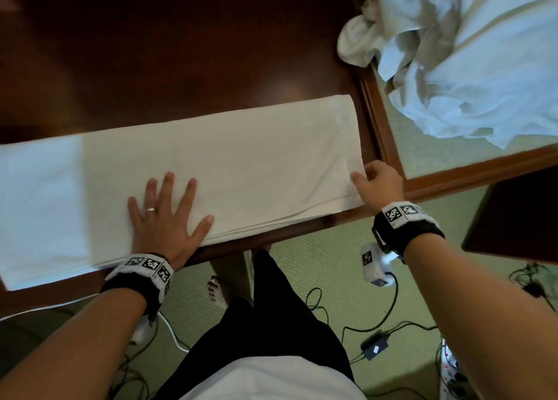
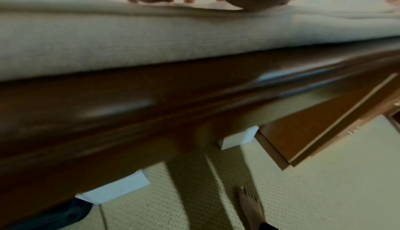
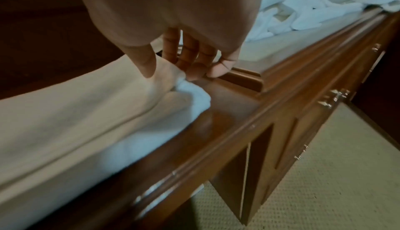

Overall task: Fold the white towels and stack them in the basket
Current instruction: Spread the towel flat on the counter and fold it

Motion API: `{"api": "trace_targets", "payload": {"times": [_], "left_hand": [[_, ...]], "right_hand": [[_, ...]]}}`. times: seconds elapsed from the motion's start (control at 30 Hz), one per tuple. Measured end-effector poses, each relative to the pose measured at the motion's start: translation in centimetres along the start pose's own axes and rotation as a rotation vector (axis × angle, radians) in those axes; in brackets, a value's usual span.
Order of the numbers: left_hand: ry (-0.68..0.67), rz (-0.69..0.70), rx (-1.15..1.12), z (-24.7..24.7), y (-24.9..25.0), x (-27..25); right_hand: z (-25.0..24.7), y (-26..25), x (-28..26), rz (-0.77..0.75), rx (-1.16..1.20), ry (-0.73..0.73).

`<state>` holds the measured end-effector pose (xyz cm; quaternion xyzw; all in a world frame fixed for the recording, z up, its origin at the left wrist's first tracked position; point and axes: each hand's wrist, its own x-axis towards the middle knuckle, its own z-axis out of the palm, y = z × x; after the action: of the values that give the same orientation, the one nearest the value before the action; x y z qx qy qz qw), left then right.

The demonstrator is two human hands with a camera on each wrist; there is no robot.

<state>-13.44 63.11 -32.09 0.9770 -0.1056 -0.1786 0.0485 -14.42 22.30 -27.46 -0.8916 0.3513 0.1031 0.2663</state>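
— The left hand [image 1: 164, 218]: how does it lie?

— Flat, palm down, fingers spread and straight, pressing on the white towel [image 1: 217, 170] near the towel's front edge. A ring shows on one finger. In the left wrist view only the heel of the palm shows, resting on the cloth.

— And the right hand [image 1: 377, 185]?

— At the towel's right end. Its thumb [image 3: 145, 62] and curled fingers [image 3: 194, 69] pinch the near right corner of the cloth, which is bunched up a little between them.

— Where is the towel itself?

— Folded into a long band, lying across the dark wooden desk [image 1: 181, 52], its long front edge just beside the desk's front edge. The layers show along that edge. Its left end runs out of the head view.

— What lies beyond it?

— To the right, past a wooden frame, a heap of crumpled white towels [image 1: 471, 55] on a pale surface, one of them hanging over the frame toward the desk. Below the desk, greenish carpet [image 1: 332, 267], black cables [image 1: 389, 315] and a small black adapter [image 1: 374, 347]. The person's bare foot [image 1: 216, 291] stands under the desk's edge.
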Motion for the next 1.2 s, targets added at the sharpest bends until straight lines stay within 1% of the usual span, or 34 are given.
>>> {"api": "trace_targets", "payload": {"times": [0.07, 0.1, 0.2, 0.23, 0.3, 0.37, 0.4, 0.43, 0.5, 0.57, 0.6, 0.63, 0.67, 0.7, 0.73, 0.77, 0.8, 0.9, 0.97, 1.0, 1.07, 1.2], "left_hand": [[-0.023, 0.008, 0.003, 0.3, 0.2, -0.4], [-0.030, 0.003, 0.005, 0.4, 0.3, -0.4], [-0.037, 0.006, 0.019, 0.4, 0.1, -0.3], [-0.036, 0.011, 0.024, 0.4, 0.0, -0.3], [-0.034, 0.015, 0.017, 0.5, -0.1, -0.3], [-0.034, 0.019, 0.015, 0.5, -0.1, -0.4], [-0.037, 0.019, 0.021, 0.6, 0.0, -0.4], [-0.035, 0.019, 0.023, 0.7, 0.0, -0.4], [-0.025, 0.019, 0.022, 0.8, 0.1, -0.5], [-0.022, 0.016, 0.031, 1.0, 0.1, -0.5], [-0.017, 0.016, 0.031, 1.1, 0.1, -0.5], [-0.009, 0.016, 0.030, 1.2, 0.1, -0.5], [-0.003, 0.018, 0.030, 1.2, 0.0, -0.5], [-0.002, 0.018, 0.031, 1.3, -0.1, -0.5], [-0.007, 0.015, 0.037, 1.3, -0.1, -0.4], [-0.014, 0.011, 0.046, 1.3, -0.2, -0.4], [-0.016, 0.007, 0.050, 1.2, -0.2, -0.4], [0.013, -0.031, 0.007, 0.5, 0.3, -0.2], [0.021, -0.081, -0.046, 0.0, 1.1, 0.4], [0.018, -0.110, -0.059, -0.3, 1.7, 0.8], [0.008, -0.152, -0.037, -0.6, 2.7, 1.1], [-0.021, -0.209, -0.008, -0.8, 3.3, 1.2]], "right_hand": [[0.0, 0.5, -0.8, 0.005, -0.026, -0.021], [-0.3, 0.6, -1.2, 0.001, -0.035, -0.005], [-1.3, 0.4, -2.1, -0.033, -0.021, 0.125], [-1.6, 0.5, -2.4, -0.032, -0.028, 0.139], [-1.8, 1.3, -2.8, 0.017, -0.079, 0.077], [-1.5, 2.3, -3.3, 0.108, -0.098, 0.014], [-1.3, 2.3, -3.6, 0.126, -0.098, 0.025], [-1.0, 1.9, -3.8, 0.105, -0.112, 0.069], [0.2, 0.0, -4.5, -0.032, -0.187, 0.179], [2.2, -3.1, -5.6, -0.263, -0.242, 0.221], [3.4, -4.7, -6.2, -0.391, -0.268, 0.180], [4.8, -5.6, -6.4, -0.503, -0.323, 0.095], [5.9, -6.1, -6.5, -0.585, -0.407, -0.013], [6.7, -5.6, -6.0, -0.618, -0.501, -0.123], [6.9, -4.6, -5.2, -0.611, -0.558, -0.197], [6.6, -3.3, -4.3, -0.568, -0.560, -0.225], [5.9, -1.9, -3.5, -0.513, -0.543, -0.207], [3.0, 0.4, -1.6, -0.435, -0.448, -0.022], [1.7, 0.5, -0.2, -0.386, -0.250, 0.114], [1.2, 0.1, 0.7, -0.308, -0.120, 0.122], [0.8, -1.0, 2.3, -0.101, 0.053, 0.003], [0.8, -3.0, 4.3, 0.072, 0.094, -0.141]]}}
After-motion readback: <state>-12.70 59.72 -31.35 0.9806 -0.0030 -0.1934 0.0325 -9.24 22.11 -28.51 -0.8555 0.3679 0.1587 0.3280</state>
